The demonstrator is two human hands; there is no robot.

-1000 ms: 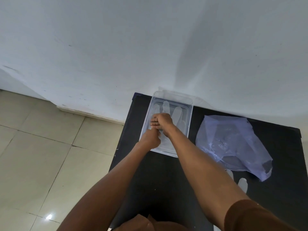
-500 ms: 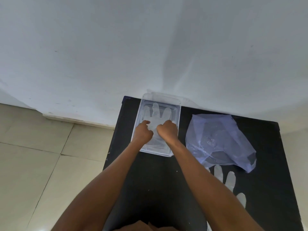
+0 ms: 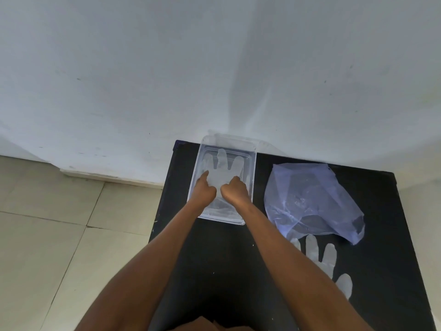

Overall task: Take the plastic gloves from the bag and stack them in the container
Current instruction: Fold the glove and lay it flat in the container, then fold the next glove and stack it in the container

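A clear plastic container (image 3: 253,163) stands at the far left of the black table (image 3: 214,271), against the wall. A translucent plastic glove (image 3: 225,164) lies flat inside it, fingers pointing to the wall. Both my hands are in the container on the glove's palm part. My left hand (image 3: 202,191) has its fingers curled and the index finger stretched onto the glove. My right hand (image 3: 235,191) is curled, knuckles down on the glove. A crumpled bluish plastic bag (image 3: 310,199) lies right of the container. Another glove (image 3: 327,261) lies flat on the table below the bag.
A white wall rises directly behind the table. Beige floor tiles (image 3: 59,235) lie beyond the table's left edge. My forearms cross the table's near middle.
My hands have moved apart and slid back toward the near half of the container, uncovering the glove's fingers. The camera view has shifted, showing more of the second glove on the table.
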